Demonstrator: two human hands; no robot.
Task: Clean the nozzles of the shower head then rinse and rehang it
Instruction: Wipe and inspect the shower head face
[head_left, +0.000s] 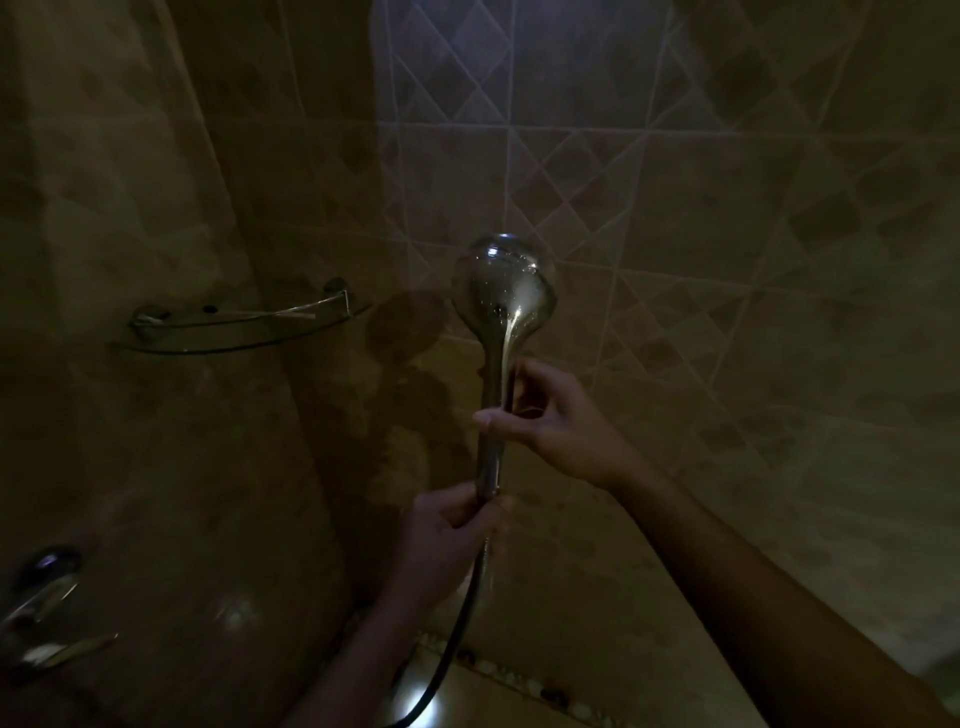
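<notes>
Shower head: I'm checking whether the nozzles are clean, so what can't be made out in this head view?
- Nozzle face: the shower head shows its chrome back; the nozzles face away.
- Wall holder: none in view.
- Hose: runs off the bottom edge.
- Hose joint: wrapped by the left hand; the right hand pinches the handle above.
- Tap: dim, cut by the left edge.
- Glass shelf: too dark to see contents.
</notes>
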